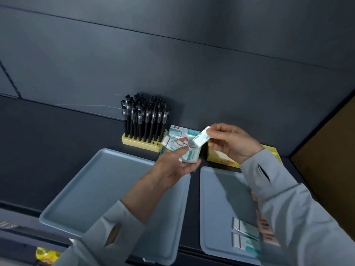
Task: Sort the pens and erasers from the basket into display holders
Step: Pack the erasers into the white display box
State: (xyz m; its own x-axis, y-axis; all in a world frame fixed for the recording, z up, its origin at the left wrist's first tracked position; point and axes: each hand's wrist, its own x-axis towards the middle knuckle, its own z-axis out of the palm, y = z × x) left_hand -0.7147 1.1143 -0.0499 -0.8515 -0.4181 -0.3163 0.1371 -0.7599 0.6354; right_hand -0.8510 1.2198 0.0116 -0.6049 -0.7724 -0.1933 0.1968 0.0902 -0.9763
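Our right hand (230,144) pinches one wrapped eraser (201,138), long axis tilted up-right, just right of the eraser stack (189,156) gripped in our left hand (172,167), with the teal display box (179,131) just beyond both.

No legible text, red tag on eraser box (184,132) blurred, red logo on yellow box (219,157) unreadable

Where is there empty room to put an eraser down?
The left tray is bare beside the sleeve. The right tray is bare from its far edge down to the erasers in its near corner. Crowded at the back: pen holder, eraser box and yellow box.
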